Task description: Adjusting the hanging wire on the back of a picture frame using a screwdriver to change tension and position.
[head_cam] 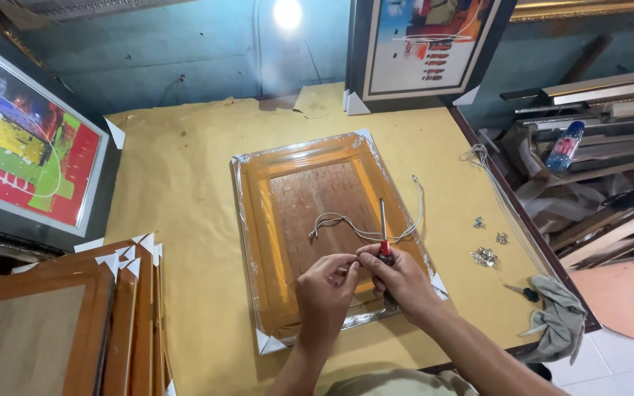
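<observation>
Both forearms come up from the bottom edge, and I see my left hand and right hand meeting over the near end of the wrapped frame. My left hand is pinching the white cord between fingertips; my right hand is curled around a red-handled screwdriver, its shaft pointing up and away from me.

With the tool and cord sharing one small spot, I judge the tip could slip and gouge the wooden backing or tear the plastic film, or the cord could pull free of my pinch.

That frame lies face down in the middle of the yellow-papered worktop, orange-brown, wrapped in clear film, white card protectors on its corners, the cord looping loosely across its back. Small metal fittings lie well apart on my right.
</observation>
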